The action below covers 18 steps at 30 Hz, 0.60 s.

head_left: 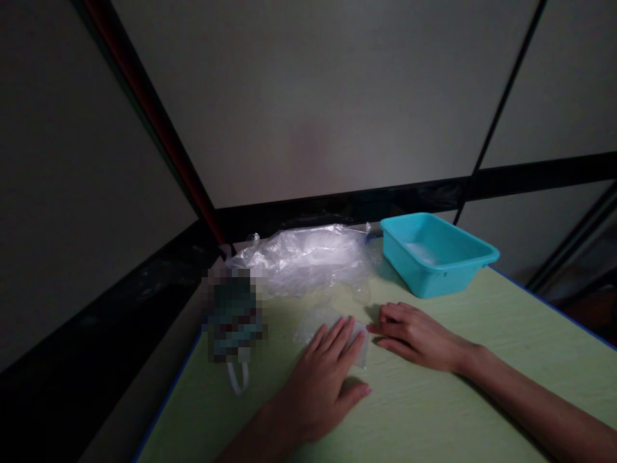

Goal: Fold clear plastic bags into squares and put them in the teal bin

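Observation:
My left hand (325,379) lies flat on the green tabletop, fingers spread and pressed on a small clear plastic bag (360,350). Part of this bag is hidden under the palm and fingers. My right hand (414,334) rests just to the right, its index fingertip at or very near the bag's upper right corner. Its thumb and index are stretched out and apart, while the other fingers are curled; nothing shows between them. Beyond the left fingertips spreads some thin clear plastic (311,321).
A large crumpled clear plastic bag (318,251) lies at the back. A turquoise plastic basin (427,280) stands at the back right with something whitish inside. A pixelated item (236,315) with a white loop is on the left. The table (419,418) meets dark-banded panels behind.

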Motion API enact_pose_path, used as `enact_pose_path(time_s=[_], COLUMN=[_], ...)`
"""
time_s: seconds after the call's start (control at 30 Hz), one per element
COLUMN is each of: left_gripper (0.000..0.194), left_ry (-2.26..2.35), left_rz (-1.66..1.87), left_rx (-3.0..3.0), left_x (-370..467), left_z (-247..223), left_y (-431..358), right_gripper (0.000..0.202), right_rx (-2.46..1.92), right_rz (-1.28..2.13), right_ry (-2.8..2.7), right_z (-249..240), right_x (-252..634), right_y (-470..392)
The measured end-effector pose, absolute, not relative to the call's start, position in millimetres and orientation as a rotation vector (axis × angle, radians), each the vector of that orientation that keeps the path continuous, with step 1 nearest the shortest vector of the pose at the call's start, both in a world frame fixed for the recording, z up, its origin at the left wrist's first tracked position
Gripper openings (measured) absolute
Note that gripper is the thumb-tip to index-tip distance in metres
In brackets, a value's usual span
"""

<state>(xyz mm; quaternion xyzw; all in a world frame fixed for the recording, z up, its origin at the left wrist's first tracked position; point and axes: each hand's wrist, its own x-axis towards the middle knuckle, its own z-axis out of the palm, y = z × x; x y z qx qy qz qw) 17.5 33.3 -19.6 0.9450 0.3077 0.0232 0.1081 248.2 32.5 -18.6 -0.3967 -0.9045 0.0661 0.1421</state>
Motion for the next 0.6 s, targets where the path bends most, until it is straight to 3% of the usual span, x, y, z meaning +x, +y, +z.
enact_pose_path(time_s=[0.6], left_gripper=[0.057], left_ry=[1.173], left_rz=[0.209], left_rx=[2.820], left_x=[-2.5], left_z=[-32.3], left_y=[52.7], right_gripper=[0.033], right_rx=[-1.240], right_rz=[0.175], right_ry=[-2.572], right_z=[-15.9], right_x=[242.4], right_y=[31.2])
